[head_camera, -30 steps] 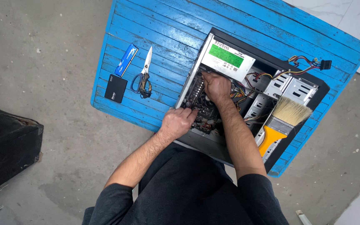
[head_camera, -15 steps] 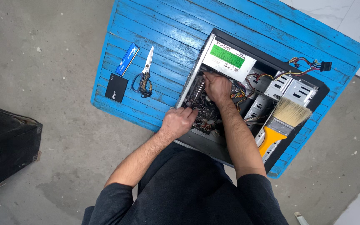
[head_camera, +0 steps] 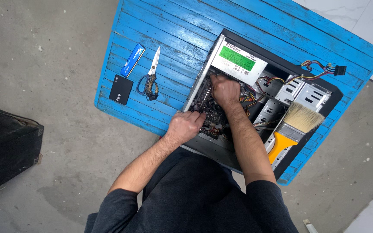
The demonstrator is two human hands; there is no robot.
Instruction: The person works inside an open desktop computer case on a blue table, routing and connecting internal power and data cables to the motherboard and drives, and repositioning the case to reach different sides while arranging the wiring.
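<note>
Open PC case (head_camera: 324, 92) lies flat on the table (head_camera: 173, 26), giving access: left hand (head_camera: 185, 126) curled, steadying its edge; right hand (head_camera: 224, 89) fisted inside on the board, grip contents hidden

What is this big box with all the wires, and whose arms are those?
The picture comes from a camera on a person's head, looking down, so the arms are that person's own. The box is an open computer case lying on a blue wooden table. The left hand rests at the case's edge; the right hand reaches inside among the wires. Whether either grips something is hidden. A paintbrush with an orange handle lies on the case. Beside it on the table lie scissors, a blue memory stick and a flat black drive.
</note>
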